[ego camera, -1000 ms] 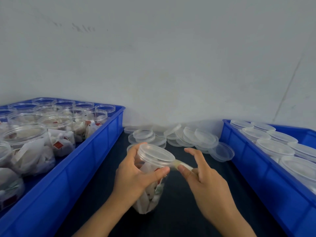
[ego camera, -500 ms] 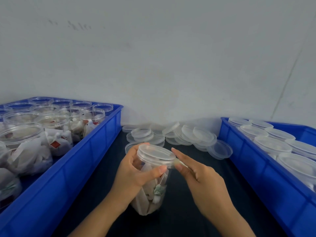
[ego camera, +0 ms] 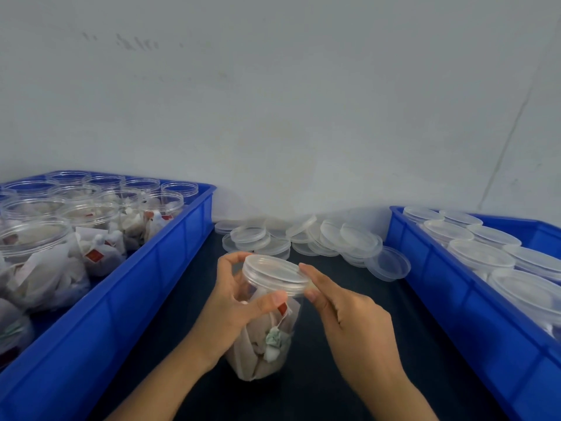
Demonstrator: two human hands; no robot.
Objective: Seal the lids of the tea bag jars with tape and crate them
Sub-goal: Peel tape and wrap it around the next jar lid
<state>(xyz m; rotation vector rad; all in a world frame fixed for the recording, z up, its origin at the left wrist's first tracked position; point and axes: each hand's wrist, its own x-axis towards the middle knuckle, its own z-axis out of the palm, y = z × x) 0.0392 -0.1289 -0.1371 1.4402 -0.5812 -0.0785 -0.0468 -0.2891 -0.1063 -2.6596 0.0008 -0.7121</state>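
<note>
Centre frame, our left hand [ego camera: 233, 311] grips the jar [ego camera: 267, 326]; right hand [ego camera: 352, 323] pinches at its lid [ego camera: 274, 273] rim. Loose lids [ego camera: 303, 238] heap behind, crates [ego camera: 100, 302] flank both sides, one of them at right [ego camera: 473, 317].

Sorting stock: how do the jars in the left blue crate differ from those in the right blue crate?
Clear plastic jars in the left blue crate stand open, tea bags visible; jars in the right blue crate wear clear lids. Left jars fill a crate left of the hands; right ones a crate opposite. Both are clear and round.
</note>
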